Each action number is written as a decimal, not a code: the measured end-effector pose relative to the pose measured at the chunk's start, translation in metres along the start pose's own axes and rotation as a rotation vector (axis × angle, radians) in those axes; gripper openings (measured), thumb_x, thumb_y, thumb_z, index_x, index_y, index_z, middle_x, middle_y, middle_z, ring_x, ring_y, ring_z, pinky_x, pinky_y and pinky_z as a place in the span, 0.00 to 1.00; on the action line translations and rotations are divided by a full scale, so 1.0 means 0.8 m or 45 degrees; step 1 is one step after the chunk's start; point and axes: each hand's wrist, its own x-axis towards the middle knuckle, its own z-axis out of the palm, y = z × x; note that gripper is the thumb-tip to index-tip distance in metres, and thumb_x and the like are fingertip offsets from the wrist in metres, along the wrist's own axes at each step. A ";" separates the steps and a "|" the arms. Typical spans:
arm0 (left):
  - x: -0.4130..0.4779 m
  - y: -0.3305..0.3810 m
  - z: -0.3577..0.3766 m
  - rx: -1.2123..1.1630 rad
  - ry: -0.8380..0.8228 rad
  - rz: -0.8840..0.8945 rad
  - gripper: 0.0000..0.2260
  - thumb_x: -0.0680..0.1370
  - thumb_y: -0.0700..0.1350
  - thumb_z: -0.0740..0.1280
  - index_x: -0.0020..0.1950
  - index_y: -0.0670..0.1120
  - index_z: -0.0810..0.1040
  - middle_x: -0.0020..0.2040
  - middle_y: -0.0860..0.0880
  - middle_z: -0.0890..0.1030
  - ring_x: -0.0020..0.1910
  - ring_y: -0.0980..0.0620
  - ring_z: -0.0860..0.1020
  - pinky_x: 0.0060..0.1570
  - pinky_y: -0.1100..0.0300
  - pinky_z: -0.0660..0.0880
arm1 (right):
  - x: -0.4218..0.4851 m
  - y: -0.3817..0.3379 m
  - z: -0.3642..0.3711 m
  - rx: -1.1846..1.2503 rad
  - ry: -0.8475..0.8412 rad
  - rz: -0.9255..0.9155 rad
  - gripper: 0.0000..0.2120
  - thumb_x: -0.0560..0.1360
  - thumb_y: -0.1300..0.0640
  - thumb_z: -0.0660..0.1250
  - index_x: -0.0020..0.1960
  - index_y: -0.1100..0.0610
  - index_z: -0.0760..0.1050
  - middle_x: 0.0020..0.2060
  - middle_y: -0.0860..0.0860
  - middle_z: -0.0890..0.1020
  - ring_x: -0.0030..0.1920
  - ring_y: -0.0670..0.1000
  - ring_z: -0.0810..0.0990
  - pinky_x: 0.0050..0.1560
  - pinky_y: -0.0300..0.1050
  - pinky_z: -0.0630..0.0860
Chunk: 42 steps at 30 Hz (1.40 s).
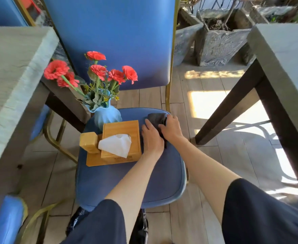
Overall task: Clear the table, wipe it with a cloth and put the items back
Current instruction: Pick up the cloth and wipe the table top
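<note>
Pointing away lengthwise — cloth (156,119), left hand (151,138) flat on it, right hand (172,128) gripping.

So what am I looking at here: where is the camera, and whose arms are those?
There is no machine here. A person wears one camera on the head, so you look down along their own bare arms. Below is a blue chair, with a left table and a right table on either side. On its seat are a vase of flowers, a tissue box and a dark cloth. The left hand lies flat on the cloth; the right hand curls its fingers round it.
</note>
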 end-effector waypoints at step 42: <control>-0.329 -0.143 -0.370 -0.296 0.143 -0.124 0.06 0.73 0.33 0.64 0.42 0.43 0.78 0.41 0.43 0.80 0.44 0.44 0.78 0.43 0.52 0.76 | -0.411 -0.223 -0.079 0.658 -0.406 -0.089 0.07 0.69 0.64 0.69 0.39 0.57 0.71 0.41 0.56 0.75 0.46 0.55 0.74 0.45 0.46 0.71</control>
